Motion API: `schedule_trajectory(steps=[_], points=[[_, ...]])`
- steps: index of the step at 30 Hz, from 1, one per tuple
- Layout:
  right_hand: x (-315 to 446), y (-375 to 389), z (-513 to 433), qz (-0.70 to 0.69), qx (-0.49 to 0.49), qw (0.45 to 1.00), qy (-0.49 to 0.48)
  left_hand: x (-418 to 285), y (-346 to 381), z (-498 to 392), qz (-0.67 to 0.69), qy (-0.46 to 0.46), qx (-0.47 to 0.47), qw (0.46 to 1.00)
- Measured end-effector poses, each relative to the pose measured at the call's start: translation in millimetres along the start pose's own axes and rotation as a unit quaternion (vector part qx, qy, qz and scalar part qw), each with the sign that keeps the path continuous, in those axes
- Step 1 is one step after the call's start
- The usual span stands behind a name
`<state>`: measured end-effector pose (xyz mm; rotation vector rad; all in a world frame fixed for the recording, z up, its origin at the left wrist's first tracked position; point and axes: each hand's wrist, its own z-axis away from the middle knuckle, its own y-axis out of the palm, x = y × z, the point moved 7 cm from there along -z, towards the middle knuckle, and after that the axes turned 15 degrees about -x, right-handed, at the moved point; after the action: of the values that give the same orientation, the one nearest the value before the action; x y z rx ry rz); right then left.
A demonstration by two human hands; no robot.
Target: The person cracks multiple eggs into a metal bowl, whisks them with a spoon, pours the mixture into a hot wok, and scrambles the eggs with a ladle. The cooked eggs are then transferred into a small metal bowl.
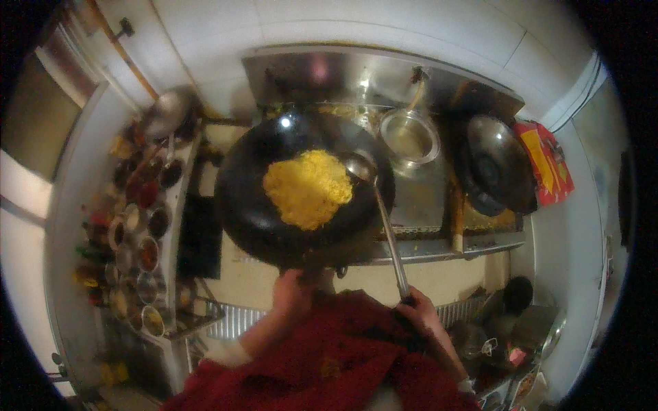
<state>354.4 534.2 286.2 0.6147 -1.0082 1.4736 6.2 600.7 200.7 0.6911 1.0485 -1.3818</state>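
Observation:
A large black wok (247, 216) lies before me, with a yellow, egg-like mass (308, 190) spread in its middle. My left hand (293, 293) is closed around the near edge or handle of the wok; the exact grip is blurred. In my right hand (415, 305) is the handle end of a long metal ladle (388, 231). The ladle's bowl rests inside the wok or hovers just over it, to the right of the yellow food.
A metal pot (409, 137) stands right of the wok, under a tap. Farther right are another dark wok (496, 159) and a red packet (547, 164). Several bowls of ingredients (149, 254) line the left counter, with a round metal pan (172, 110) behind them.

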Motion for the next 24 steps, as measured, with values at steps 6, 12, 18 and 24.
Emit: schedule_trajectory(steps=[6, 12, 18, 24], points=[[-7.0, 4.9, -8.4, 0.105, -0.026, 0.994, 0.001, -70.5, 21.6, -81.3, 0.343, -0.216, -0.085, 0.910], [-6.2, 5.3, -3.5, 0.095, -0.029, 0.995, -0.023, -55.0, 10.2, -77.5, 0.020, 0.061, -0.053, 0.997], [-23.7, -9.7, 11.7, -0.039, -0.048, 0.997, 0.055, -4.4, -2.1, 55.9, -0.242, -0.027, 0.095, 0.965], [-19.0, -3.7, 0.3, -0.150, -0.045, 0.987, 0.027, -38.4, 17.4, -60.9, 0.475, -0.221, -0.005, 0.852]])
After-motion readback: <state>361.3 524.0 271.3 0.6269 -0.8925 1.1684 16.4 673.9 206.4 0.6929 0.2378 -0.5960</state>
